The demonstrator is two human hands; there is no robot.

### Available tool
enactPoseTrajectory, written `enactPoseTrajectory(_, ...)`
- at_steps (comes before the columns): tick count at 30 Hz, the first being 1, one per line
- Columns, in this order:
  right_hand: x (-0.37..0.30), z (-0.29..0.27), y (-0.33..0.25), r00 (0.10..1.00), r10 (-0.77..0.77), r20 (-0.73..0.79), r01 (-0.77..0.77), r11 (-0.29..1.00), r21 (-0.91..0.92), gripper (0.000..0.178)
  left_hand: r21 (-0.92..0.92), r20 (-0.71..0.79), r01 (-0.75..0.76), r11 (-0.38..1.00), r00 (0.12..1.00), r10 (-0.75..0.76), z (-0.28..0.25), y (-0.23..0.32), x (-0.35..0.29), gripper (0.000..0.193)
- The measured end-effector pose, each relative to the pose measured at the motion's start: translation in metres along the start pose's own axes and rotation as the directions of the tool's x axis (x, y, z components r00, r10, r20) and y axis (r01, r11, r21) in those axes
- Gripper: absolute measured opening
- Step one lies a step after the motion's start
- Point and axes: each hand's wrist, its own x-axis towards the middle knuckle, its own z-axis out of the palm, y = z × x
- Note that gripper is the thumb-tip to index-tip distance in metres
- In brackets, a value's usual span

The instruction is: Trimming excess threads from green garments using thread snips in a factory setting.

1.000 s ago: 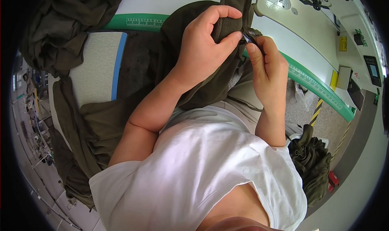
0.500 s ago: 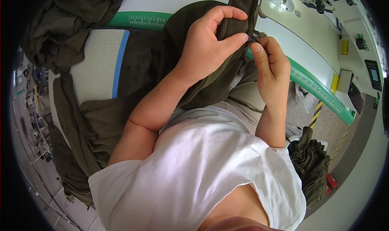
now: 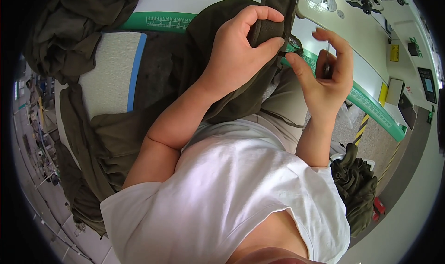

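Observation:
A dark olive fabric garment [image 3: 222,28] hangs over the table edge and my lap. My left hand [image 3: 232,51] is closed on it, pinching a thick folded band [image 3: 268,31] between thumb and fingers. Just right of the band, a small gathered loop of the cloth [image 3: 294,45] sticks out. My right hand [image 3: 327,74] is raised beside this loop, thumb and index finger spread apart. A small dark, partly shiny tool [image 3: 328,68] sits in its curled lower fingers, mostly hidden; its kind is unclear.
A green curved table edge with ruler markings [image 3: 375,109] runs in front of me. Part of a sewing machine [image 3: 324,2] stands at the far right. Olive cloth is heaped at far left [image 3: 83,28] and lower right [image 3: 354,190]. A grey panel with blue edging [image 3: 111,72] lies left.
My right hand has moved right, away from the cloth edge, and its thumb and index finger have spread. The left hand keeps its grip, almost unmoved.

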Motion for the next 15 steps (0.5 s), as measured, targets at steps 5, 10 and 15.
enactPoseTrajectory(5,0.007,0.004,0.011,0.965,-0.244,0.095,0.253,0.962,-0.103,0.018,0.059,0.010,-0.015,0.998,1.000,0.015,0.004,0.002,-0.002,0.032)
enactPoseTrajectory(10,0.013,0.004,0.017,0.975,-0.168,0.148,0.196,0.960,-0.202,0.011,0.192,0.023,-0.161,0.968,0.987,0.160,0.008,-0.001,0.000,0.032)
enactPoseTrajectory(15,0.026,0.009,0.022,0.990,-0.134,0.050,0.138,0.987,-0.082,0.010,0.151,0.055,-0.059,0.987,0.997,0.052,0.005,0.008,0.001,0.032)
